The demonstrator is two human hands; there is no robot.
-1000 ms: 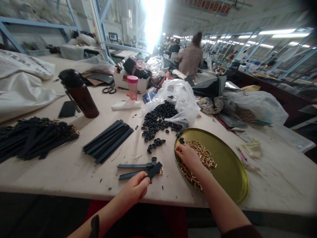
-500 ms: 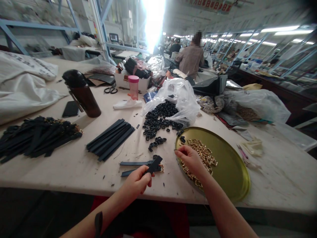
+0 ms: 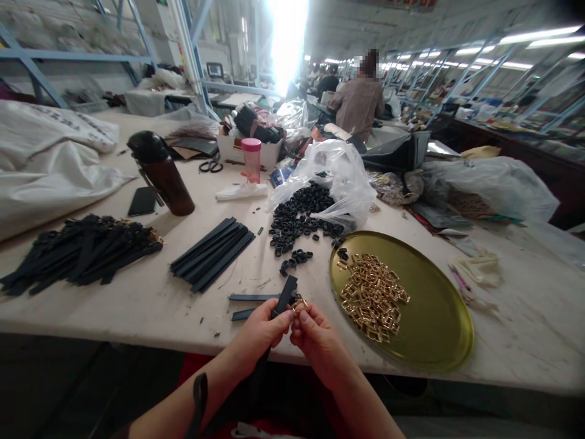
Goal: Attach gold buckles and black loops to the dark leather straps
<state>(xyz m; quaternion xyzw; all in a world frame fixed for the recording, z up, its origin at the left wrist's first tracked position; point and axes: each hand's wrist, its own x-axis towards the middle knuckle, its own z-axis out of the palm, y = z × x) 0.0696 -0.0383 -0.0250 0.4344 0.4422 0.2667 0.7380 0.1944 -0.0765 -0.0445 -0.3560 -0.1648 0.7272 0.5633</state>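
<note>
My left hand is closed round a dark strap near the table's front edge. Right beside it, my right hand pinches a small gold buckle close to the strap. Two strap pieces lie just behind my hands. On the right, a gold round tray holds a heap of gold buckles. Small black loops spill from a clear plastic bag. Flat dark straps lie in a stack at centre left, and a pile of buckled straps is farther left.
A dark bottle stands beside a phone at the back left. Behind are scissors, a pink-lidded cup and a white box. Pink-handled snips lie right of the tray. A person is in the background.
My right hand has moved left from the tray to my left hand, with a gold buckle now visible in its fingers. The view has shifted slightly.
</note>
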